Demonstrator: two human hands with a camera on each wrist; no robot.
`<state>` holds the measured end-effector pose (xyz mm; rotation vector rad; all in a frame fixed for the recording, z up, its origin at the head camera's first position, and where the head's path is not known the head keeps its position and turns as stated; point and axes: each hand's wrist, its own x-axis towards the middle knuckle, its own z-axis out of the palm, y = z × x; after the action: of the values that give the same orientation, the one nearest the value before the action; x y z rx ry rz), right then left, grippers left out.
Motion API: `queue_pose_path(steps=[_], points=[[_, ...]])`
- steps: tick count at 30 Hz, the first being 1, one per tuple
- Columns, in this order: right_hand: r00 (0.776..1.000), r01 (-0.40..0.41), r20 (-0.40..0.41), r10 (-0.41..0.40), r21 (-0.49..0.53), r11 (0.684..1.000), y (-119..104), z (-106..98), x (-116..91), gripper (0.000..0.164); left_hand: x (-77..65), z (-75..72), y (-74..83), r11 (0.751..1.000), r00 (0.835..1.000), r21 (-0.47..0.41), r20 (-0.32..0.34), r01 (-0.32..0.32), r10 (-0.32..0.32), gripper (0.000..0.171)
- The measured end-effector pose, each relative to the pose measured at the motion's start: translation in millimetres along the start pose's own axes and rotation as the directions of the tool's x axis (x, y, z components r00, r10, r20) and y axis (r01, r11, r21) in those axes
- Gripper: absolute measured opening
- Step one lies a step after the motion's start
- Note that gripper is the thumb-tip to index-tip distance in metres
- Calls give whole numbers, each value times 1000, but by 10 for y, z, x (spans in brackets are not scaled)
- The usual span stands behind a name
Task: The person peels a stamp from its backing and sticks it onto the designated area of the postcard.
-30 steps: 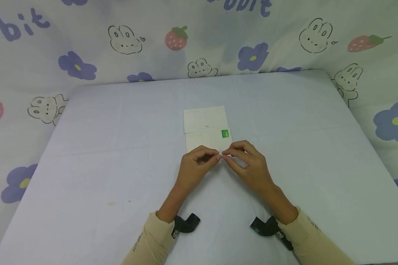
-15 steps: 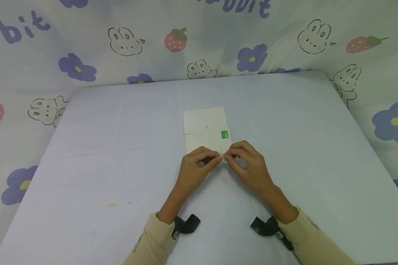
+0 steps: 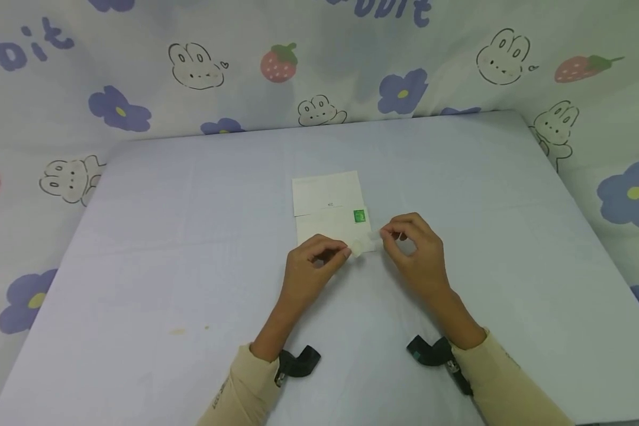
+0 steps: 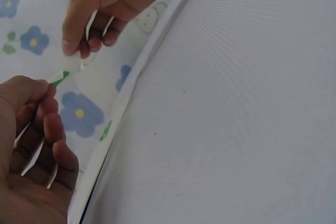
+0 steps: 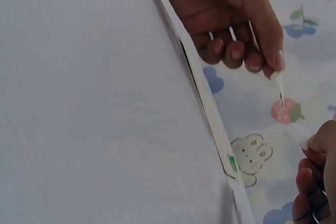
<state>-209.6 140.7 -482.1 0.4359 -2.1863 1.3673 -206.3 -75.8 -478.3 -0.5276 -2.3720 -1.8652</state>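
Note:
My left hand [image 3: 310, 269] pinches a small whitish piece [image 3: 357, 247] between thumb and forefinger; a green patch shows on it in the left wrist view. Opposite, the thumb and forefinger of my right hand [image 3: 419, 257] pinch a thin translucent strip [image 3: 374, 236]. The two pieces lie close together between the hands; whether they are still joined I cannot tell. Just beyond the fingers is a white envelope [image 3: 325, 226] with a green stamp [image 3: 359, 216] at its right side. Its lower edge is partly hidden by the left hand.
A white card or flap [image 3: 327, 192] with a tiny dark mark lies at the envelope's far edge. Pale cloth covers the table [image 3: 165, 236]. Behind hangs a patterned curtain [image 3: 341, 65]. Each wrist carries a black camera mount.
The hands were fingertip to fingertip. My right hand has drawn away to the right and slightly up, and the translucent strip now shows between them. The left hand stays nearly in place.

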Motion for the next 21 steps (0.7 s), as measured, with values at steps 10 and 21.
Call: queue_pose_path(steps=[10,21], points=[[970,-213,68,235,-236,948,198,-143,39,6,-1,2,-18,1000,1000,-25,-15,11,-12,9],[979,-183,42,200,-259,948,208,-162,59,13,11,14,-4,997,997,-34,-34,64,-66,8]])
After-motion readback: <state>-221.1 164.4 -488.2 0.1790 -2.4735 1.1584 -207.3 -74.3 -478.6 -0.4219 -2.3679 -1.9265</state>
